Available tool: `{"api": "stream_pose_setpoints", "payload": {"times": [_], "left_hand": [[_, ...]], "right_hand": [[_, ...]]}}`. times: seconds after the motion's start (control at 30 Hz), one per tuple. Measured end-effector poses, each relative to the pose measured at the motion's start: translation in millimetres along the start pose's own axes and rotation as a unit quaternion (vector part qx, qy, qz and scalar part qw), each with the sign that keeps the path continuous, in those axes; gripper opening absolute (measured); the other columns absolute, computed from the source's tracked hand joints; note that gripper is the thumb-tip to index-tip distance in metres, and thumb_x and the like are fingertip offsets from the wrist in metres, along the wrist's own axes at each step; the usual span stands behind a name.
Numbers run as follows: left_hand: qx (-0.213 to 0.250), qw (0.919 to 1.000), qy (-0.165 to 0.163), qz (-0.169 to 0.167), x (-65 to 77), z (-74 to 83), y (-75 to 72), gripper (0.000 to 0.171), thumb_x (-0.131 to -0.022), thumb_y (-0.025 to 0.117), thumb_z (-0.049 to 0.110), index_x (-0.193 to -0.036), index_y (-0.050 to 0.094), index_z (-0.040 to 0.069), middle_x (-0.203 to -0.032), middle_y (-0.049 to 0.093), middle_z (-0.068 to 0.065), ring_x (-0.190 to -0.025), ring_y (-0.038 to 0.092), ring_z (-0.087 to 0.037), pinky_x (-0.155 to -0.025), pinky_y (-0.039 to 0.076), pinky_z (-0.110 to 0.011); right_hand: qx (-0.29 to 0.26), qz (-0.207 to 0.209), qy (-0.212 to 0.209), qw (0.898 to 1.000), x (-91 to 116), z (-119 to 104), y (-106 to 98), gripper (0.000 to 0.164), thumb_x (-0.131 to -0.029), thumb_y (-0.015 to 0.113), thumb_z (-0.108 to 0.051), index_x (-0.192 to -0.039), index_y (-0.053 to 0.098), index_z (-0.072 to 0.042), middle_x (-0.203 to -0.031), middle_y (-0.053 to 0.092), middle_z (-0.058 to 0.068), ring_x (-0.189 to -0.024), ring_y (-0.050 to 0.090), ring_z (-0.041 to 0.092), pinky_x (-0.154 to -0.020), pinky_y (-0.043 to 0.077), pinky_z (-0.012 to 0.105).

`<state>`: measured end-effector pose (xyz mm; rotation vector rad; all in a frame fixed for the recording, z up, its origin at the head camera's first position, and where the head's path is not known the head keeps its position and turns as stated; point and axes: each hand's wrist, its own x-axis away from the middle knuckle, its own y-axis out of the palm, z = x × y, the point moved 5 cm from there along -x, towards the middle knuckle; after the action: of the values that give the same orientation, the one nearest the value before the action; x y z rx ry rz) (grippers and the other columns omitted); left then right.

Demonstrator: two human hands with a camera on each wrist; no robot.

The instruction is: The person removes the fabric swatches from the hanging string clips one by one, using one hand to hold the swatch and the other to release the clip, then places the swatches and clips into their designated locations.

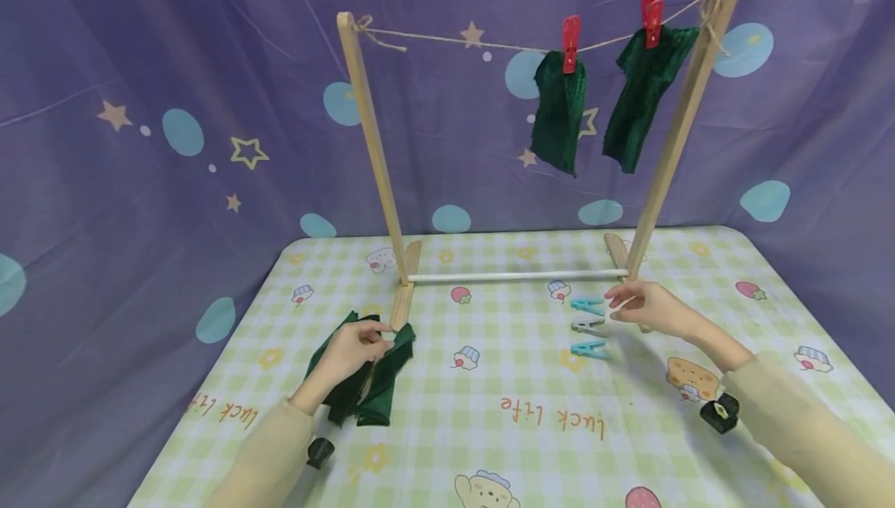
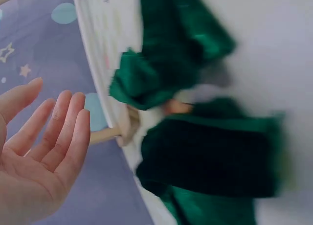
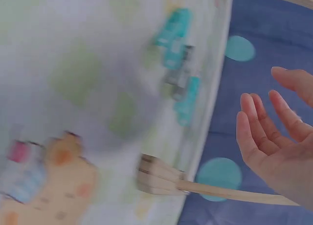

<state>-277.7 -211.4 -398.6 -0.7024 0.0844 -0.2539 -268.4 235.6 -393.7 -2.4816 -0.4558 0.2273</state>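
Note:
My left hand (image 1: 353, 346) hovers over several dark green cloth pieces (image 1: 381, 395) heaped on the left of the table. In the left wrist view its fingers (image 2: 57, 122) are apart with nothing between them, and the green cloth (image 2: 210, 156) lies beyond. To the right, my right hand (image 1: 653, 307) is beside three clothespins: a blue one (image 1: 586, 306), a grey one (image 1: 587, 327) and another blue one (image 1: 590, 349). The right wrist view shows that hand (image 3: 283, 137) holding nothing, its fingers loosely bent.
A wooden rack has a left post (image 1: 374, 151), a right post (image 1: 681, 127) and a twine line (image 1: 454, 40). Two green cloths (image 1: 559, 112) hang toward the right from red clothespins (image 1: 571, 42). A white rod (image 1: 517, 276) joins the feet. Behind is a purple curtain (image 1: 245, 50).

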Motion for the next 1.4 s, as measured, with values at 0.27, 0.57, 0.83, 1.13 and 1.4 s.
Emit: {"api": "stream_pose_setpoints", "payload": {"times": [0.27,0.57,0.83,1.13,1.4], "left_hand": [[0.002,0.9988,0.048,-0.011,-24.3,36.0,-2.8,0.029,-0.083,0.063,0.016,-0.107,0.062,0.0,-0.079,0.064,-0.012,-0.069,0.059,-0.027,-0.061,0.048,-0.032],[0.024,0.9964,0.081,-0.009,-49.6,82.1,-6.0,0.03,-0.084,0.062,0.02,-0.109,0.062,0.005,-0.082,0.064,-0.011,-0.07,0.061,-0.018,-0.069,0.05,-0.033],[0.054,0.9938,0.096,-0.006,-69.0,113.1,-5.2,0.028,-0.084,0.062,0.024,-0.108,0.063,0.01,-0.085,0.064,-0.007,-0.074,0.06,-0.017,-0.068,0.05,-0.033],[0.08,0.9899,0.117,0.0,-82.0,144.7,-5.4,0.028,-0.084,0.061,0.024,-0.109,0.062,0.012,-0.09,0.063,-0.009,-0.079,0.059,-0.018,-0.075,0.048,-0.035],[0.087,0.9855,0.145,0.016,-94.3,172.8,-4.7,0.029,-0.084,0.062,0.024,-0.11,0.062,0.011,-0.095,0.063,-0.01,-0.081,0.058,-0.018,-0.074,0.048,-0.031]], "right_hand": [[0.023,0.054,-0.021,0.998,-13.3,-30.4,-31.8,0.028,-0.084,0.059,-0.006,-0.109,0.055,0.006,-0.097,0.06,0.022,-0.079,0.06,0.005,-0.068,0.048,0.019],[0.015,0.1,-0.049,0.994,-24.6,-64.2,-59.4,0.029,-0.086,0.058,-0.01,-0.109,0.055,0.006,-0.098,0.061,0.018,-0.08,0.057,-0.003,-0.067,0.046,0.014],[0.006,0.121,-0.036,0.992,-35.4,-86.1,-73.6,0.032,-0.085,0.06,-0.015,-0.112,0.055,0.002,-0.097,0.063,0.006,-0.082,0.058,-0.002,-0.069,0.045,0.013],[-0.005,0.142,-0.028,0.989,-45.8,-109.5,-90.1,0.034,-0.085,0.061,-0.02,-0.113,0.055,-0.002,-0.094,0.062,-0.007,-0.083,0.058,0.001,-0.069,0.045,0.014],[-0.018,0.168,-0.049,0.984,-54.9,-139.8,-106.9,0.031,-0.084,0.061,-0.024,-0.111,0.057,-0.008,-0.095,0.061,-0.005,-0.084,0.057,0.002,-0.072,0.043,0.012]]}}
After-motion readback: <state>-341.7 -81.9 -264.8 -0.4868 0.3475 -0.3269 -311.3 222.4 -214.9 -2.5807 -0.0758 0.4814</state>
